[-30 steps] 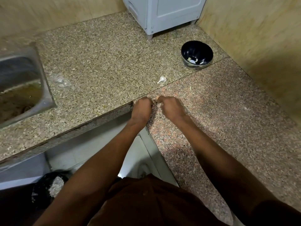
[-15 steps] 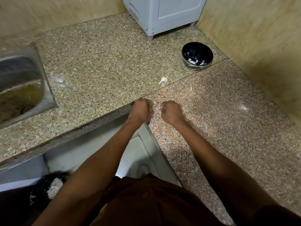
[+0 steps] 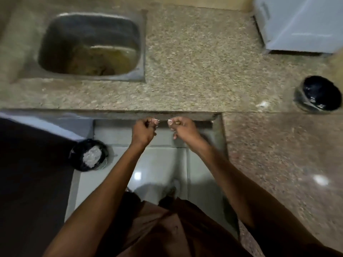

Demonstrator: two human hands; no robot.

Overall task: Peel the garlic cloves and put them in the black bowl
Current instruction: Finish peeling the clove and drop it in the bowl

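— What do the fingers hold?
— Left hand and right hand, both curled, each pinch one small pale scrap at the fingertips; clove or skin, I cannot tell. They sit apart over the floor, just near of the counter edge.
— And the count?
— One garlic clove far right on the counter, beside one black bowl. One sink far left, one bin below.

One black bowl, one sink, seemingly one loose garlic clove.
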